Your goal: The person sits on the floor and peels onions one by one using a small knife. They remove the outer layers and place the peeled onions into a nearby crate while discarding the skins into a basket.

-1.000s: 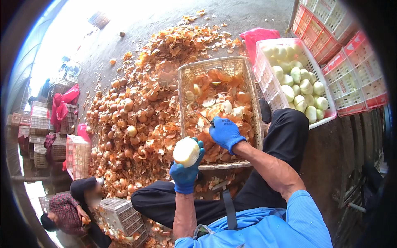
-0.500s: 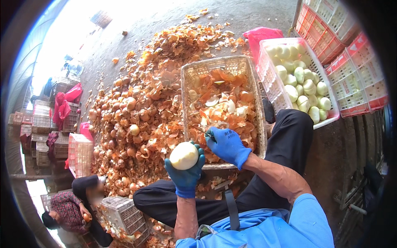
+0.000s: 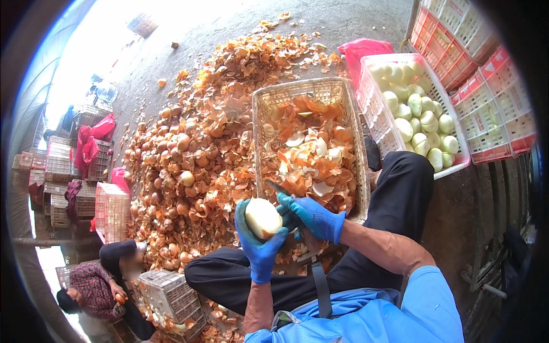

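Note:
My left hand (image 3: 258, 252), in a blue glove, grips a pale, mostly peeled onion (image 3: 263, 216) with some brown on its lower side. My gloved right hand (image 3: 312, 218) is closed on a knife (image 3: 277, 188), right beside the onion, its fingers partly hidden. Both are over the near edge of a worn plastic basket (image 3: 356, 148) holding brown skins and white scraps. A heap of unpeeled onions and loose skins (image 3: 189, 154) spreads left of the basket. To the right, a white crate (image 3: 372, 117) holds several peeled onions (image 3: 429, 122).
Red and white crates (image 3: 446, 48) stand at the upper right, near a pink bag (image 3: 358, 54). More crates (image 3: 111, 211) and pink bags stand left. A co-worker (image 3: 94, 291) at lower left holds an onion beside an upturned crate (image 3: 168, 294). A metal frame (image 3: 492, 263) is at right.
My left hand has turned the onion and shifted slightly right. My right hand has moved down from over the basket to beside the onion, bringing the knife with it.

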The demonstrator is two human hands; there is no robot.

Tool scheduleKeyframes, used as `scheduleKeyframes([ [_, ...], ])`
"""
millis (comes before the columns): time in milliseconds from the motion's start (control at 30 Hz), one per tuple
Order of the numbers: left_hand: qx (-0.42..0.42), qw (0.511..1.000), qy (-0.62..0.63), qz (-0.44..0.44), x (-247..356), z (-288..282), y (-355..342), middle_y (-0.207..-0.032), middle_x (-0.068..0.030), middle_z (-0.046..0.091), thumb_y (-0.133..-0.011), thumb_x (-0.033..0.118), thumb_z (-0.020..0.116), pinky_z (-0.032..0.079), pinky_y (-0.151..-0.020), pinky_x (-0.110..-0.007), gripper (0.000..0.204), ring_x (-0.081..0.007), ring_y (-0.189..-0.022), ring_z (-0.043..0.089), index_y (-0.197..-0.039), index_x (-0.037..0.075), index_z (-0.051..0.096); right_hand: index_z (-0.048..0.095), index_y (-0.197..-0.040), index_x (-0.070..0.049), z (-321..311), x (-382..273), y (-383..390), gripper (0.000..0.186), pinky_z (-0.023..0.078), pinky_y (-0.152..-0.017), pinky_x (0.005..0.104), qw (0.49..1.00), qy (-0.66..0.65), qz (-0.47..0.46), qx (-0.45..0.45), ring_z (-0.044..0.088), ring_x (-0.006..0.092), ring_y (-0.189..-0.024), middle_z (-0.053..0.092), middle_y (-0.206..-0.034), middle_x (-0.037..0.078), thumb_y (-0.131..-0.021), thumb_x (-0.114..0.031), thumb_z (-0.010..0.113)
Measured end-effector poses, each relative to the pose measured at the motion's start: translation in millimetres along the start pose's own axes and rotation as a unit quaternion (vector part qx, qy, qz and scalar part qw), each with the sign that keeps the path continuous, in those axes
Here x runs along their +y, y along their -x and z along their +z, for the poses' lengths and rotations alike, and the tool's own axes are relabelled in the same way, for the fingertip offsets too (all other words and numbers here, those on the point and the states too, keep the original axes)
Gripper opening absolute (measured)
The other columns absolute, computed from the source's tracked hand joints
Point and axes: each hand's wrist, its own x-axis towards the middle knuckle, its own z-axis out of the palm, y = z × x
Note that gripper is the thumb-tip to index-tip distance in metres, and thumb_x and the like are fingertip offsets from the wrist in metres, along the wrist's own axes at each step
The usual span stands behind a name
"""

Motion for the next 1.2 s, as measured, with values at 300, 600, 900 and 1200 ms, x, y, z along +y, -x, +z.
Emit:
scheduleKeyframes([
  [300, 0.009, 0.993, -0.107, 0.049, 4, 9, 5, -0.150, -0.0126, 0.041, -0.067, 0.006, 0.085, 0.040, -0.114, -0.040, 0.098, -0.0265, -0.137, 0.045, -0.152, 0.004, 0.035, 0.066, -0.112, -0.006, -7, 12, 11, 0.044, 0.050, -0.058, 0.0227, 0.993, -0.017, -0.018, -0.113, 0.059, 0.0067, -0.071, 0.064, -0.087, 0.000, -0.105, -0.047, 0.053],
  [600, 0.002, 0.977, 0.163, -0.138, 16, 8, 1, -0.144, -0.0110, 0.045, -0.072, 0.001, 0.080, 0.049, -0.106, -0.036, 0.098, -0.0241, -0.127, 0.053, -0.155, 0.008, 0.030, 0.066, -0.118, -0.003, -2, 5, 12, 0.037, 0.054, -0.073, 0.0231, 0.993, -0.031, -0.067, -0.090, 0.062, 0.0057, -0.086, 0.068, -0.101, 0.000, -0.105, -0.037, 0.058],
  [900, -0.018, 0.967, 0.170, -0.188, 29, -2, -7, -0.135, -0.0125, 0.053, -0.078, 0.000, 0.074, 0.057, -0.088, -0.032, 0.090, -0.0229, -0.115, 0.061, -0.156, 0.008, 0.030, 0.066, -0.121, 0.000, -2, 0, 5, 0.035, 0.054, -0.087, 0.0263, 0.994, 0.001, -0.079, -0.069, 0.063, 0.0083, -0.099, 0.069, -0.109, 0.003, -0.104, -0.030, 0.062],
  [1200, 0.002, 0.948, 0.240, -0.207, 23, -1, -4, -0.142, -0.0158, 0.052, -0.085, -0.004, 0.062, 0.049, -0.108, -0.042, 0.075, -0.0296, -0.129, 0.056, -0.154, 0.003, 0.033, 0.066, -0.126, 0.001, -2, -3, 2, 0.037, 0.053, -0.091, 0.0280, 0.995, 0.023, -0.093, -0.042, 0.064, 0.0107, -0.100, 0.070, -0.114, 0.005, -0.103, -0.028, 0.063],
])
